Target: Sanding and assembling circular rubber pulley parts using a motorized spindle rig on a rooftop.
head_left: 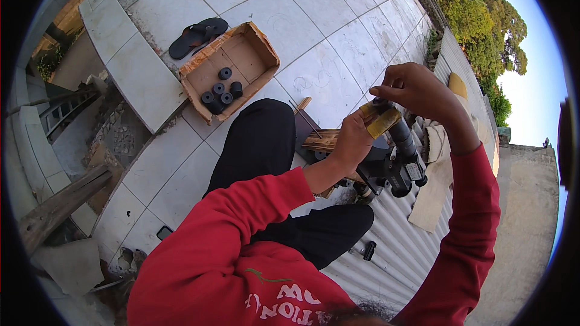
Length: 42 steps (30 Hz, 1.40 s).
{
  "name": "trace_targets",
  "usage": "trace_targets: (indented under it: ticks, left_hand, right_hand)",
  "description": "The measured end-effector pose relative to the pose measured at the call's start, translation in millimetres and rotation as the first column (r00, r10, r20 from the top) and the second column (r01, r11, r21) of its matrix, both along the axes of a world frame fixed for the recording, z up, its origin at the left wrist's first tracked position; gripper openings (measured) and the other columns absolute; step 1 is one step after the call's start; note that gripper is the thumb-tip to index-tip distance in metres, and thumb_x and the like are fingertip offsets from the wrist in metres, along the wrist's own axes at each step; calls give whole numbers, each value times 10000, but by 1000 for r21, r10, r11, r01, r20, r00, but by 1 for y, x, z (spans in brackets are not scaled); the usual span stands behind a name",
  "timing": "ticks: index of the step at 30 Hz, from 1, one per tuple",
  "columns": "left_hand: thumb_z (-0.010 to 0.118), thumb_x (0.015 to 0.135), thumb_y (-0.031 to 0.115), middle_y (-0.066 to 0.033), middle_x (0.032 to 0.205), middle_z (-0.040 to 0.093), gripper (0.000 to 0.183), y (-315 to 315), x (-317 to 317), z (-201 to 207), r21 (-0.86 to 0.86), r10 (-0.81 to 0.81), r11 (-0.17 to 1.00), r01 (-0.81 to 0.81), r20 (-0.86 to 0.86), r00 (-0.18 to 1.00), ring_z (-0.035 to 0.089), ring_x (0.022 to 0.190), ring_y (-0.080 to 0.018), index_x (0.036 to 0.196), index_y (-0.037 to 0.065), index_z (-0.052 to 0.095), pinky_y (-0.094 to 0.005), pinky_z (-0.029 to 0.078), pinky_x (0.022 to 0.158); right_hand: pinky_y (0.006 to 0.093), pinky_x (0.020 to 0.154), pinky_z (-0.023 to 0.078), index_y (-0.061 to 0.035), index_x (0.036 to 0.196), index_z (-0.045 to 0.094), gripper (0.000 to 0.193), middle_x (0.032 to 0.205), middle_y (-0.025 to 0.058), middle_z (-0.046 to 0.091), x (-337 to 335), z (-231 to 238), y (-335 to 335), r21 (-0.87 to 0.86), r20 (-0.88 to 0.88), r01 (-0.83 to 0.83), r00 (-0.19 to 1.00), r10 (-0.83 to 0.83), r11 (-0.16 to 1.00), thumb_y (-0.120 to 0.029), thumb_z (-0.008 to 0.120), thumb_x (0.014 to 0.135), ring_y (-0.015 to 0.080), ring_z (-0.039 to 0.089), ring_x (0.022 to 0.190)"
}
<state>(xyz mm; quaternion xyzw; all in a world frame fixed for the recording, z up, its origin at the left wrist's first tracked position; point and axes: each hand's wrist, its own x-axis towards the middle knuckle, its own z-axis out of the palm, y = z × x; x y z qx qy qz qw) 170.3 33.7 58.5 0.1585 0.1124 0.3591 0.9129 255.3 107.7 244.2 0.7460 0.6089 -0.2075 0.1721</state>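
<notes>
My left hand (352, 143), at the end of a red sleeve, is closed around a yellow tape-like wrapped piece (385, 123). Above it, my right hand (417, 89) bends over with its fingers curled and thumb drawn in. A small dark part (380, 102) shows just below that thumb; whether the fingers grip it is hidden. Right beside the yellow piece stands a black machine (396, 175) with a grey cylindrical body (402, 137). A wooden block (321, 140) and a thin metal rod (309, 122) lie left of my left hand.
A cardboard box (266, 46) on the tiled floor holds several black hollow cylinders (225, 73). Beside it lies a dark sandal (197, 37). My bent legs frame the work area. Corrugated metal sheet (386, 241) spreads on the right, with a small black object (369, 250) on it. A floor edge drops off at left.
</notes>
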Motion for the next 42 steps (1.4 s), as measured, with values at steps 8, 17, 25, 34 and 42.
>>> trace_targets:
  ticks: [8,17,25,34,42]
  left_hand:
    - [596,1002,-73,-52,1258,691,368,-3,4,1,-25,19,1000,-19,19,1000,658,1129,-77,1367,-27,581,-237,514,1011]
    - [617,999,-64,-51,1263,688,364,-1,5,-2,10,2,1000,-2,-7,1000,655,1132,-72,1359,-20,584,-234,515,1007]
    - [606,1004,-59,-60,1254,693,343,-4,6,0,6,30,1000,-30,27,999,661,1141,-83,1345,-29,586,-248,525,1009]
    - [552,995,-121,-77,1329,672,382,-3,8,2,51,44,998,-44,8,999,649,1198,-102,1364,-25,568,-263,506,1059]
    - [608,1006,-59,-49,1305,683,342,-3,8,0,49,75,996,-74,-1,997,637,1178,-77,1346,-17,589,-254,486,1041]
  right_hand:
    - [391,729,558,19,982,791,326,834,188,755,8,0,-7,115,-102,-103,988,114,988,-303,765,936,282,730,757]
    - [411,791,548,22,1004,801,363,901,200,762,10,-7,-19,173,-105,-112,986,132,979,-331,723,965,322,728,833]
    - [406,748,564,23,934,801,294,842,200,765,16,-12,-21,208,-141,-72,985,103,975,-268,754,922,316,737,734]
    - [409,767,562,29,830,732,335,843,188,735,-6,-5,-3,75,62,-69,996,64,995,-287,842,824,304,727,804]
    - [383,856,563,18,893,778,274,917,155,763,5,-1,12,-55,-34,-78,997,76,995,-251,826,866,257,731,888]
